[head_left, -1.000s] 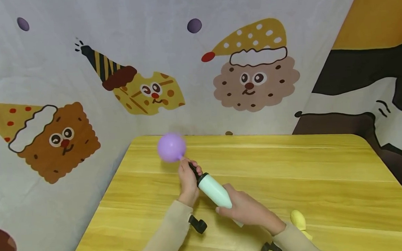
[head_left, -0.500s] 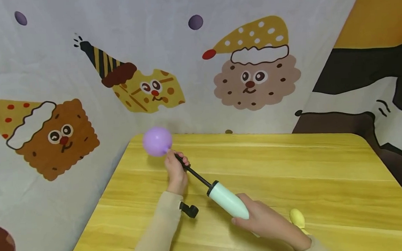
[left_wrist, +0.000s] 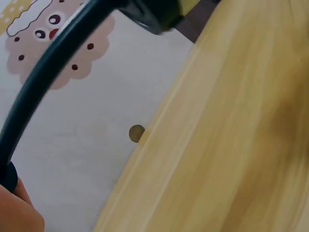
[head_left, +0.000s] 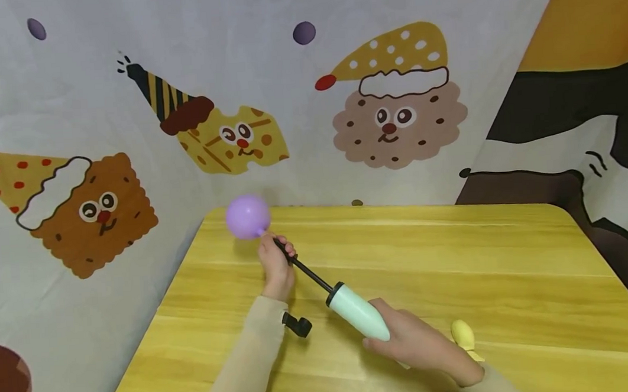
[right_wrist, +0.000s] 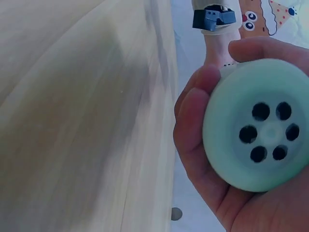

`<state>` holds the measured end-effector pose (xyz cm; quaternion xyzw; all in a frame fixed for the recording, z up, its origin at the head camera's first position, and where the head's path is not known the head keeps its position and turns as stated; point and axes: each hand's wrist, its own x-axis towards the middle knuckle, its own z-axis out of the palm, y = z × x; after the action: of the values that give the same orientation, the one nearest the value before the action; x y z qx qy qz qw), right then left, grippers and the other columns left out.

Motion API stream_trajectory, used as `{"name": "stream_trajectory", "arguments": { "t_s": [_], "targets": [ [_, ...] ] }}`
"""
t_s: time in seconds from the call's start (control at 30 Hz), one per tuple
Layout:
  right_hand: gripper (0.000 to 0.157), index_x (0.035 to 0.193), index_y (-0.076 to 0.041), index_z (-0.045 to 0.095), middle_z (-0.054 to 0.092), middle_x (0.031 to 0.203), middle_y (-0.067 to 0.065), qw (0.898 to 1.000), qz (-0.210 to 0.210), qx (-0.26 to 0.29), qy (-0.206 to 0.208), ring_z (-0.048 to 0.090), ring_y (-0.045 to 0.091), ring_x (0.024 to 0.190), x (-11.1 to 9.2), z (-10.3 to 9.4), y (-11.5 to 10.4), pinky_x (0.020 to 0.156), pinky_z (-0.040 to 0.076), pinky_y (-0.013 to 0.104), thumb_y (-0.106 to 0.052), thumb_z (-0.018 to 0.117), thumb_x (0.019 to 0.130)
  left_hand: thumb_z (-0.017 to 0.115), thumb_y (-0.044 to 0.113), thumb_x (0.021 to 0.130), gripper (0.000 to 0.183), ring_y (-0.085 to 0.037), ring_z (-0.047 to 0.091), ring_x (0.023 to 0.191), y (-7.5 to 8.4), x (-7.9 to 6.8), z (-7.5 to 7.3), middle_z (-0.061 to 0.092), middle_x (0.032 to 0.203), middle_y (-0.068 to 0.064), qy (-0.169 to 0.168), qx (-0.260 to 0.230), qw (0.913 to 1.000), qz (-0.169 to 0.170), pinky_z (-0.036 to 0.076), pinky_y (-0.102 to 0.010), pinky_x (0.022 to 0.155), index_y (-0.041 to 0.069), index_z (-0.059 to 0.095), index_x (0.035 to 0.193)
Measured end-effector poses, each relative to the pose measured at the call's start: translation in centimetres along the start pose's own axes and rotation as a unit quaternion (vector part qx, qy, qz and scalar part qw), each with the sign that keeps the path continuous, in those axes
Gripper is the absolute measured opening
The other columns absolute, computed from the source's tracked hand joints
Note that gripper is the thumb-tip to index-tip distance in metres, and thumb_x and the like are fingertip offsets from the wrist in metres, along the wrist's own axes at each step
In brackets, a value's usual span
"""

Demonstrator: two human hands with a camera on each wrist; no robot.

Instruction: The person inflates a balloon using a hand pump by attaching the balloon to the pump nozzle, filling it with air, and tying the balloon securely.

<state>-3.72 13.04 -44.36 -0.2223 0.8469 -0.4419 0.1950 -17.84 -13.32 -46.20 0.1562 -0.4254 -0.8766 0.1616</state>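
The pump [head_left: 357, 312] slants above the worktop [head_left: 509, 257], its smooth mint barrel rounded at the near end, where the right wrist view shows six dark holes. A thin black rod joins it to a black handle. The right hand's [head_left: 412, 339] grip curls round the barrel; the left hand's [head_left: 276, 263] wraps the handle, hiding where the glossy, round purple balloon [head_left: 248, 216] meets it. The worktop is yellow, wood-grained. A rounded yellow piece [head_left: 462, 332] is partly hidden by the right arm. The left wrist view cuts off most of the left hand.
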Motion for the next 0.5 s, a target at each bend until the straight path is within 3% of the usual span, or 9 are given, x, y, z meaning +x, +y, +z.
{"name": "stream_trajectory", "arguments": {
  "t_s": [0.17,0.33,0.5],
  "targets": [
    [0.065,0.142,0.002,0.045,0.063,0.088,0.005,1.0,-0.01,-0.012,0.01,0.059,0.009,0.06,1.5,0.3,-0.7,0.048,0.053,0.028,-0.032,0.075,0.095,0.03,0.025,0.114,0.035,-0.006,0.046,0.049,-0.7,-1.9,1.1,0.052,0.071,0.001,-0.016,0.011,0.9998,-0.004,0.039,-0.017,0.045,0.009,0.048,0.089],
    [0.067,0.142,0.004,0.044,0.062,0.087,0.006,1.0,-0.003,-0.012,0.016,0.061,0.012,0.061,3.2,0.4,-1.4,0.049,0.054,0.029,-0.032,0.074,0.095,0.03,0.028,0.114,0.038,-0.007,0.047,0.051,-1.7,-4.3,1.6,0.052,0.071,0.001,-0.043,0.046,0.9973,-0.039,0.042,-0.019,0.048,0.01,0.05,0.087],
    [0.068,0.143,0.005,0.043,0.062,0.086,0.008,1.0,0.004,-0.002,0.015,0.061,0.015,0.062,4.0,0.9,-1.7,0.048,0.054,0.031,-0.032,0.074,0.095,0.031,0.032,0.115,0.04,-0.007,0.048,0.051,-1.8,-4.9,1.4,0.053,0.07,0.002,-0.053,0.061,0.9959,-0.04,0.043,-0.019,0.049,0.01,0.051,0.087]
  ]
}}
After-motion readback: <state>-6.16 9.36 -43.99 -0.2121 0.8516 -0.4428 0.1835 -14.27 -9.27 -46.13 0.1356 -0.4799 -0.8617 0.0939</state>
